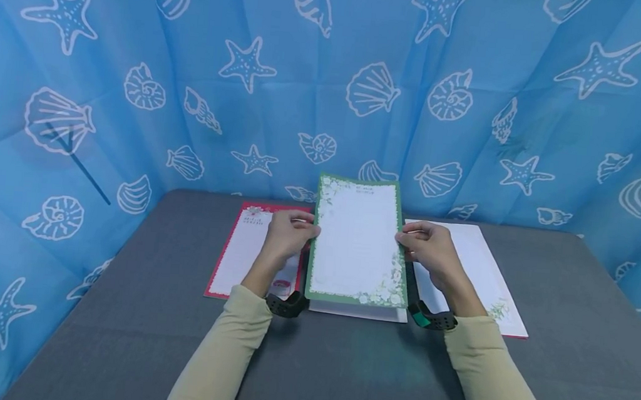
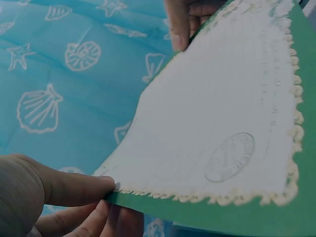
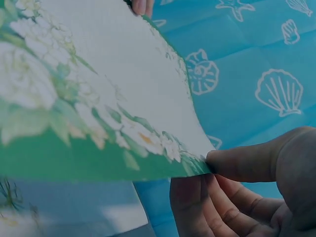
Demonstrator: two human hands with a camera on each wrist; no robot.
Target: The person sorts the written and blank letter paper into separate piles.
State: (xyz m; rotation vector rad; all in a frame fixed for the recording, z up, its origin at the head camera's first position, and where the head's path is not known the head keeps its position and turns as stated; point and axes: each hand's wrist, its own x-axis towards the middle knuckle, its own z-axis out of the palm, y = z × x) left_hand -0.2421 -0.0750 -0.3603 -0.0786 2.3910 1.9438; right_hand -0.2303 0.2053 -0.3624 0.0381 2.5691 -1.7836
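Note:
A green-bordered sheet of stationery paper [image 1: 357,240] with white flowers along its edges is held up over the table by both hands. My left hand [image 1: 291,234] pinches its left edge between thumb and fingers. On the opposite edge, my right hand [image 1: 429,245] grips it the same way, thumb on the printed face and fingers behind. In the left wrist view the sheet [image 2: 212,113] bends slightly, and an oval stamp-like print shows on it. The right wrist view shows the floral corner by my right thumb [image 3: 242,163].
Behind my left hand lies a red-bordered sheet [image 1: 231,256]. To the right a white sheet [image 1: 462,261] with a small plant print lies flat. Under the raised sheet, a white paper edge [image 1: 357,311] shows on the grey table [image 1: 341,365]. A blue shell-patterned curtain [image 1: 317,99] hangs behind.

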